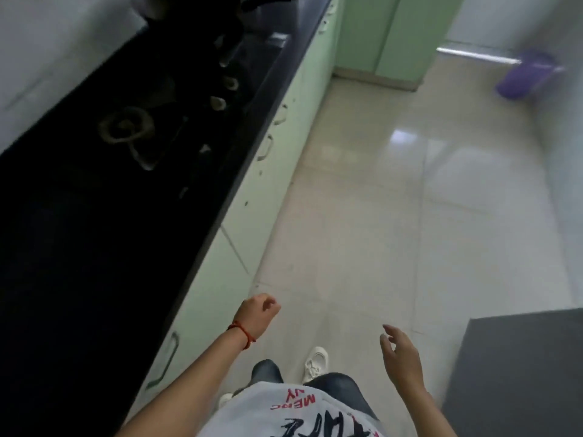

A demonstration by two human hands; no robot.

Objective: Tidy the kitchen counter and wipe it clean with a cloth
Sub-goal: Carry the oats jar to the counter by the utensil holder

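Note:
The long black kitchen counter (94, 216) runs along the left, with a black gas hob (151, 121) set in it and its burner ring (124, 124) and several knobs showing. My left hand (257, 313), with a red string on the wrist, hangs beside the counter's front edge, fingers loosely curled and holding nothing. My right hand (400, 351) is out over the floor, fingers relaxed and spread, also holding nothing. No cloth is in view. The picture is blurred.
Pale green cabinet doors (277, 159) with handles run under the counter. A beige tiled floor (394, 200) stretches ahead. A purple bin (527, 74) stands at the far right. A dark grey surface (517, 364) juts in at the lower right. Dark items sit at the counter's far end.

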